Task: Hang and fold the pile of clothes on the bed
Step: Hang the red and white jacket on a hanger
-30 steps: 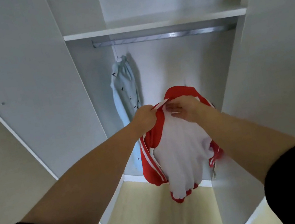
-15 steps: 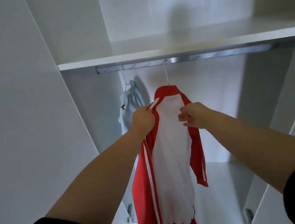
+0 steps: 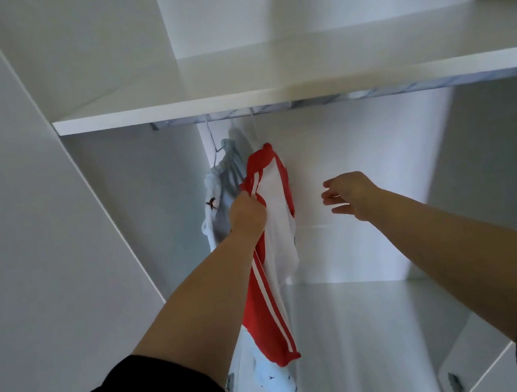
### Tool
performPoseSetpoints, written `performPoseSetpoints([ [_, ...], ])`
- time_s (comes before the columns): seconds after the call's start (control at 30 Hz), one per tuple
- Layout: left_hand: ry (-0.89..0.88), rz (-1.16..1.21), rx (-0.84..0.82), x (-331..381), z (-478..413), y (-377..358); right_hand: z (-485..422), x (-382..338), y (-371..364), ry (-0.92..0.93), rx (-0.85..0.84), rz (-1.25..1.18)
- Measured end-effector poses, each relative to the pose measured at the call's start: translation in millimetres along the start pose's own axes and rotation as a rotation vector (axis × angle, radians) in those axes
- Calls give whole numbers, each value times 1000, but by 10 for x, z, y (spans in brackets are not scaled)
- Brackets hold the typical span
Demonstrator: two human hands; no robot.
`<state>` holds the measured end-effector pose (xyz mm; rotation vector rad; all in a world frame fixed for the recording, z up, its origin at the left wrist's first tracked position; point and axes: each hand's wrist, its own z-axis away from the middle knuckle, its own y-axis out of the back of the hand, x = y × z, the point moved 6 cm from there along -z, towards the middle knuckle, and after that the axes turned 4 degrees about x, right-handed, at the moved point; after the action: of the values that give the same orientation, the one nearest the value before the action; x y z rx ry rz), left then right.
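Fingers (image 3: 251, 199) of left hand (image 3: 248, 215) pinch red-and-white jersey jacket (image 3: 275, 213) shoulder, likely steadying it under metal rail (image 3: 336, 99) (right hand (image 3: 350, 195) spread, empty).

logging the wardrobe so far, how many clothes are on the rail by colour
red and white top: 1
pale blue garment: 1
total: 2

Soft dim light, slight motion blur
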<state>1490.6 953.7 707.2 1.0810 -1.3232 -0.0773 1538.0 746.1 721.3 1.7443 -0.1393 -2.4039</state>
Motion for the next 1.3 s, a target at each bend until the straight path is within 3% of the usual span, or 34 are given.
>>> performPoseSetpoints([
  [0.23,-58,-115,-33,-106,75,-64,76,157,190,-2,32,34],
  [0.47,-339,-125,40,362,764,32,524,333,711,195,150,250],
  [0.7,-682,-409,-12,771,2285,-163,1638,799,1534,505,335,443],
  [0.83,-804,-587,-15,866,3278,-261,2358,1161,1984,654,403,745],
  [1.1,-970,-668,-28,1212,4896,-153,3810,1751,2792,723,422,1135],
  [1.3,-1128,-643,-63,1418,6098,25,5049,2265,3429,615,585,1141],
])
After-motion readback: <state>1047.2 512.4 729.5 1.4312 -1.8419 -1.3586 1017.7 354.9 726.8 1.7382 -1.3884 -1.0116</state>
